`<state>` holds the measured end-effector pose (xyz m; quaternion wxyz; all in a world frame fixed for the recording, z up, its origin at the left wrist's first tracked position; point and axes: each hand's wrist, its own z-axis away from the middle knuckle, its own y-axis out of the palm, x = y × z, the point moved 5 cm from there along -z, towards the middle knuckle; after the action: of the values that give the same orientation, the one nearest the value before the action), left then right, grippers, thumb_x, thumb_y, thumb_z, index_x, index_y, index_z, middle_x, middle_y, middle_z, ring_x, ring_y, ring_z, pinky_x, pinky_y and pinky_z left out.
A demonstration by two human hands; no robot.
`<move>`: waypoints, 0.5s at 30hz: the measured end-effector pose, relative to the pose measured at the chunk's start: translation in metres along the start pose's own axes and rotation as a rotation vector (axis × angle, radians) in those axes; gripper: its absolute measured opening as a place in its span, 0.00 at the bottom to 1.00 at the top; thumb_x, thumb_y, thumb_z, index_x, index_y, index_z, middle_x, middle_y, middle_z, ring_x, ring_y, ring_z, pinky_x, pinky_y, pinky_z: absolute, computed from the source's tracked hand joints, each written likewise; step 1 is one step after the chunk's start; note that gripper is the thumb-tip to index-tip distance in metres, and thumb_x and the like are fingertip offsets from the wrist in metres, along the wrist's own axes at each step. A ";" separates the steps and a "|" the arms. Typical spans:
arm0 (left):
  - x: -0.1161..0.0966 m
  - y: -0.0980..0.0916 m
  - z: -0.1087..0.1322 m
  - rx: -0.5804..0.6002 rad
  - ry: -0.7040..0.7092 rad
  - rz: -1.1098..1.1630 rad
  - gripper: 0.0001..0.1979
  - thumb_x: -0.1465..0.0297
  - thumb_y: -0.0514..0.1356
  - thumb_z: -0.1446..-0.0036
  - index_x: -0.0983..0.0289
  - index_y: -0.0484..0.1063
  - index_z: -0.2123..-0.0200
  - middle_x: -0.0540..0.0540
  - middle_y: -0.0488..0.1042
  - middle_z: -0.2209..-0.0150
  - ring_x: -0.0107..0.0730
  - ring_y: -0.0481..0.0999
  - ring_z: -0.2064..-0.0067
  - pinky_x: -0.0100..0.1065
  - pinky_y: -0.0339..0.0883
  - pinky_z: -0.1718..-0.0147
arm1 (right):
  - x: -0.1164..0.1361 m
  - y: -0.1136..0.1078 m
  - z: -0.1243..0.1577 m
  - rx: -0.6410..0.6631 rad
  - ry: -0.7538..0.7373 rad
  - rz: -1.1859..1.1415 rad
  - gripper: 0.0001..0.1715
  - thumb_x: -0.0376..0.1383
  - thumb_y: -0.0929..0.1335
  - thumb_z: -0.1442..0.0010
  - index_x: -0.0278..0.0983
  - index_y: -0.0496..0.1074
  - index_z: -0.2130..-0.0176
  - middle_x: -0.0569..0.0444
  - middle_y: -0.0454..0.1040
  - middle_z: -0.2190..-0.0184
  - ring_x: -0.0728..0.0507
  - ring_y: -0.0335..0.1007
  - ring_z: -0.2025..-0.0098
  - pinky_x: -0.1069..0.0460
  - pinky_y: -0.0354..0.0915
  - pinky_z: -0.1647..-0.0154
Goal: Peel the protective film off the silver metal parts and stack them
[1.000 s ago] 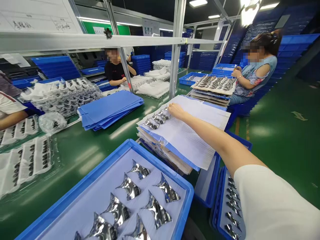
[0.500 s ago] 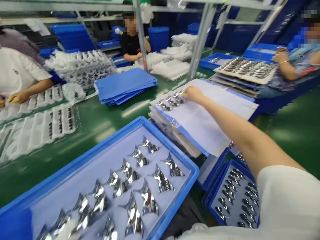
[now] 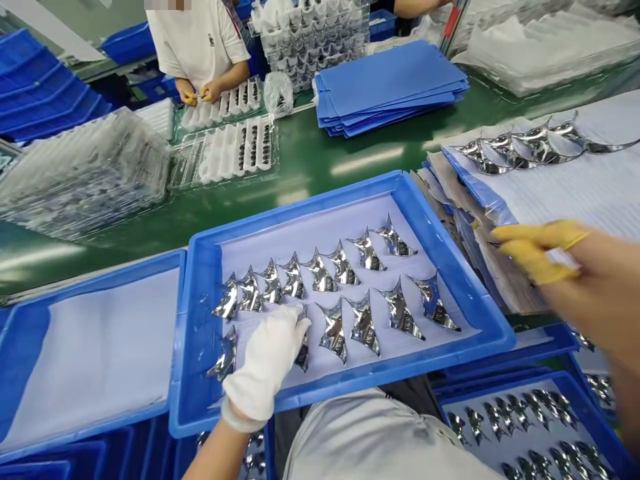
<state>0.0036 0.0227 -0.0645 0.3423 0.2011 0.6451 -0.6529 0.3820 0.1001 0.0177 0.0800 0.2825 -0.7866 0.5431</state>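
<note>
A blue tray (image 3: 345, 387) lined with white sheet sits in front of me, holding several shiny chrome wing-shaped parts (image 3: 365, 323). My left hand (image 3: 265, 363), in a white glove, rests inside the tray at its near left, fingers curled down on one chrome part (image 3: 303, 357). My right hand (image 3: 545, 257), with yellow finger cots and blurred by motion, hovers over the tray's right edge, fingers pressed together with nothing seen in them. Behind it, a row of chrome parts (image 3: 530, 143) lies on a white sheet (image 3: 575, 193) topping a stack of layers.
Another blue tray (image 3: 90, 333) with a bare white liner sits at left. A lower tray (image 3: 525, 420) of small chrome parts is at the bottom right. Blue sheets (image 3: 390, 80) and clear blister trays (image 3: 80, 173) lie on the green belt. A person in a white shirt (image 3: 200, 40) works opposite.
My right hand has pulled back from the row of parts on the white sheet toward me. The view has tilted down, and my gloved left hand has come into the tray.
</note>
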 end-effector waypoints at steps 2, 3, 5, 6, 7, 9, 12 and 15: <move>-0.001 0.006 0.002 0.002 0.012 -0.050 0.05 0.67 0.65 0.49 0.60 0.74 0.74 0.56 0.75 0.74 0.42 0.77 0.68 0.40 0.69 0.60 | 0.035 0.029 0.015 0.016 -0.089 -0.171 0.12 0.43 0.66 0.35 0.48 0.75 0.52 0.48 0.79 0.66 0.45 0.72 0.72 0.48 0.65 0.73; -0.002 0.005 0.002 0.010 0.022 -0.069 0.06 0.67 0.64 0.48 0.60 0.73 0.76 0.55 0.74 0.76 0.40 0.76 0.71 0.40 0.68 0.61 | 0.051 0.045 0.021 0.064 -0.112 -0.301 0.11 0.40 0.67 0.35 0.48 0.75 0.53 0.50 0.78 0.67 0.46 0.72 0.72 0.49 0.67 0.71; -0.007 -0.004 0.001 0.017 0.047 -0.102 0.07 0.67 0.62 0.45 0.59 0.73 0.74 0.54 0.75 0.74 0.38 0.74 0.71 0.39 0.67 0.62 | 0.078 0.075 0.029 0.168 -0.099 -0.508 0.11 0.35 0.67 0.35 0.44 0.75 0.53 0.51 0.78 0.66 0.45 0.73 0.69 0.49 0.69 0.68; -0.011 -0.011 0.001 0.002 0.063 -0.113 0.07 0.66 0.61 0.43 0.59 0.74 0.72 0.54 0.76 0.71 0.37 0.74 0.70 0.39 0.67 0.61 | 0.090 0.088 0.032 0.205 -0.073 -0.580 0.11 0.34 0.66 0.35 0.42 0.76 0.54 0.50 0.78 0.66 0.45 0.73 0.67 0.49 0.70 0.67; -0.017 -0.019 0.001 -0.033 0.071 -0.090 0.06 0.64 0.60 0.41 0.59 0.74 0.69 0.54 0.77 0.68 0.37 0.74 0.67 0.39 0.66 0.60 | 0.102 0.098 0.034 0.222 -0.049 -0.641 0.11 0.33 0.65 0.34 0.40 0.76 0.54 0.50 0.78 0.65 0.45 0.73 0.66 0.49 0.70 0.64; -0.028 -0.033 0.005 -0.144 0.059 0.112 0.07 0.63 0.60 0.39 0.59 0.75 0.63 0.54 0.77 0.62 0.36 0.74 0.62 0.37 0.66 0.58 | 0.125 0.112 0.037 0.264 -0.007 -0.756 0.12 0.33 0.64 0.33 0.38 0.76 0.54 0.48 0.78 0.62 0.43 0.73 0.61 0.47 0.69 0.57; -0.037 -0.037 0.013 -0.296 -0.003 0.616 0.09 0.63 0.63 0.41 0.61 0.76 0.63 0.53 0.77 0.63 0.32 0.75 0.61 0.33 0.68 0.57 | 0.158 0.126 0.037 0.427 0.054 -1.018 0.12 0.36 0.62 0.32 0.37 0.75 0.57 0.49 0.76 0.62 0.44 0.70 0.60 0.47 0.67 0.53; -0.035 -0.019 0.017 -0.301 -0.084 0.843 0.12 0.59 0.61 0.40 0.60 0.75 0.58 0.54 0.78 0.61 0.33 0.78 0.62 0.36 0.72 0.58 | 0.183 0.137 0.037 0.647 0.166 -1.390 0.17 0.43 0.62 0.32 0.36 0.70 0.68 0.55 0.69 0.72 0.48 0.65 0.68 0.51 0.65 0.60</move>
<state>0.0175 0.0109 -0.0250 0.6299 0.3676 0.5800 -0.3629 0.1646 0.0357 -0.0284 0.3749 0.6795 -0.2219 0.5904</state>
